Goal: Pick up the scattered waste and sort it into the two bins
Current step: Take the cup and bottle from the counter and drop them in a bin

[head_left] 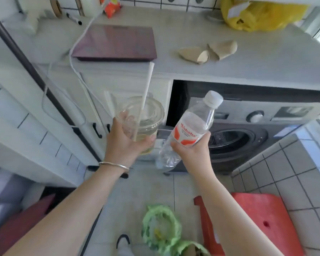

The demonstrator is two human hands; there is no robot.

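In a tiled kitchen, the pale table (248,58) runs across the top of the frame. At centre, the left hand (122,145) grips a clear lidded plastic cup (148,115) holding yellowish dregs; the right hand (190,152) grips a clear red-labelled water bottle (190,126). Tipping the cup could spill liquid onto the floor.

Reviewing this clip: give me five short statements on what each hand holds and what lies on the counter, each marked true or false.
1. The left hand holds a clear cup with a straw. True.
2. The right hand is empty. False: it grips a bottle.
3. The bottle has no cap. False: a white cap is on.
4. Two crushed paper cups lie on the counter. True.
5. The cup is full. False: only a little liquid sits at the bottom.
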